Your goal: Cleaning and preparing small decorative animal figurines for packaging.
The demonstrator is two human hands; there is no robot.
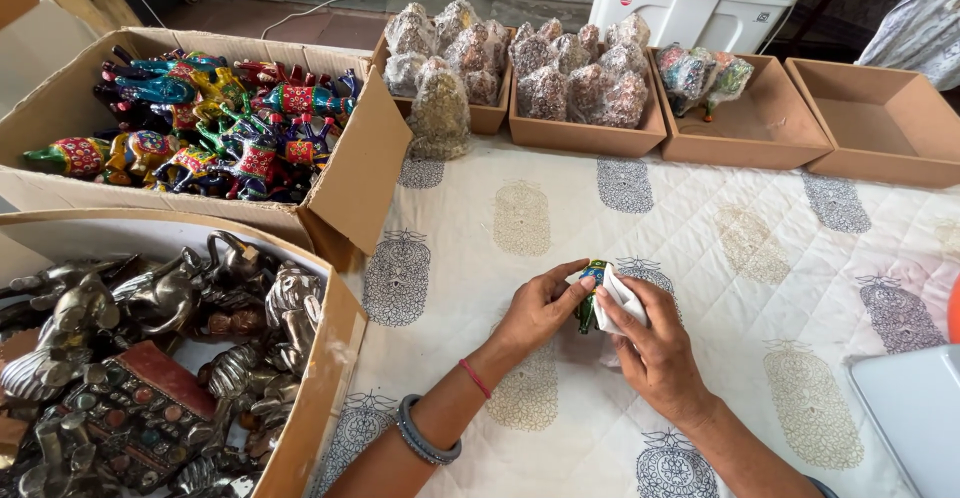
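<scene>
1. A small painted figurine (green and blue, its shape largely hidden) is held just above the quilted tabletop, well in front of the row of shallow brown trays at the far edge.
2. The left hand is closed on the figurine's left side, with the thumb and fingertips pinched against it and the wrist kept low, near the cloth.
3. The right hand is closed on a piece of white wrapping, which is pressed against the figurine's right side; the fingers are curled over the fold.
4. The step in hand is judged to be wrapping. It is done well if the figurine is steadied by the left hand while the sheet is drawn snugly around it, so that painted edges and thin parts are covered and not rubbed.
5. Both forearms are angled inward from the near edge, meeting in front of the trays; bangles and a red thread are worn on the left wrist.
6. To the left of the trays, a carton of bright painted animals is seen, and nearer, a box of dark metal figures.
7. Wrapped bundles are stacked in the trays (the rightmost tray holds none).
</scene>
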